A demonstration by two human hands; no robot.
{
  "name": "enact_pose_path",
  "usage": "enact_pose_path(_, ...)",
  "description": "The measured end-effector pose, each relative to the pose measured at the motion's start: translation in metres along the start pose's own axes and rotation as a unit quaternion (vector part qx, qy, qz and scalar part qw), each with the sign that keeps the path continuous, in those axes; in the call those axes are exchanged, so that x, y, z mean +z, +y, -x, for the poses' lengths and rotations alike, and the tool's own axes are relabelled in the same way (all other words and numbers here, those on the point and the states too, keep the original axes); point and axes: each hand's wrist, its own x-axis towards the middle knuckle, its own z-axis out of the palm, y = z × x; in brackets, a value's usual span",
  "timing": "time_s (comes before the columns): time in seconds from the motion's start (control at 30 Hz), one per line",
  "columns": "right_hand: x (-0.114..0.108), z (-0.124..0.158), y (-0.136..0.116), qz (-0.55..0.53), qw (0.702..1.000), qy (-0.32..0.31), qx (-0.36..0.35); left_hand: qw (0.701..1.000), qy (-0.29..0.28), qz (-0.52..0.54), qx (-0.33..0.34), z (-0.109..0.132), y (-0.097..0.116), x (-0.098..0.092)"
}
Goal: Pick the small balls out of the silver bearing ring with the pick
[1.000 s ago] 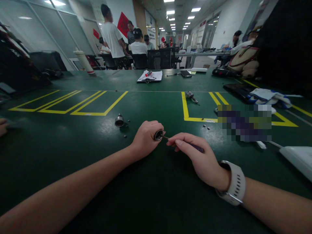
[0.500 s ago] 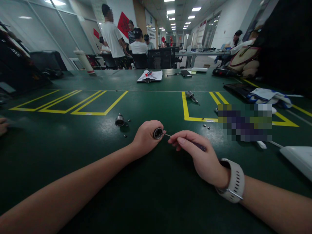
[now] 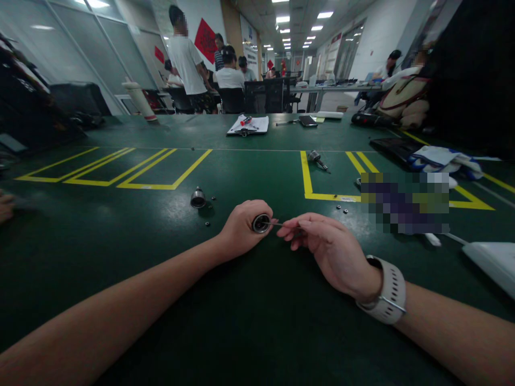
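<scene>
My left hand [image 3: 243, 228] is closed around a round metal housing [image 3: 261, 223], its hollow mouth turned toward me. A slim screwdriver [image 3: 277, 224] is pinched between the thumb and fingers of my right hand [image 3: 328, 246]. Its thin shaft reaches across the rim into the housing's mouth, and its handle is hidden by my hand. Left of my hands stands a second metal housing [image 3: 197, 198], with several small nuts [image 3: 207, 224] near it. To the right, small nuts [image 3: 345, 211] lie beside the yellow tape.
A metal part with a thin stem [image 3: 317, 160] lies inside the taped area. Farther back are a clipboard [image 3: 247, 126] and a phone [image 3: 308, 121]. A blurred purple item [image 3: 396, 206], gloves [image 3: 444, 160] and a white device [image 3: 493, 265] lie right. Another person's hand [image 3: 5, 206] shows at the left edge.
The screwdriver's shaft now extends farther into the housing's mouth. My right hand has rolled, so the purple handle seen before is hidden. My left hand stays nearly in place.
</scene>
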Motion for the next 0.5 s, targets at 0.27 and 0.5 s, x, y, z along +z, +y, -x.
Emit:
enact_pose_path(0.27,-0.0026,0.0046,0.0018,0.111,0.989,-0.001,-0.097,1.000,0.011,-0.013,-0.013,-0.0034,-0.0033,0.0057)
enact_pose_path(0.5,-0.0007,0.0047,0.0005,0.156,0.984,-0.003,-0.081,0.995,-0.003,-0.094,-0.017,-0.0034,-0.0031,0.0054)
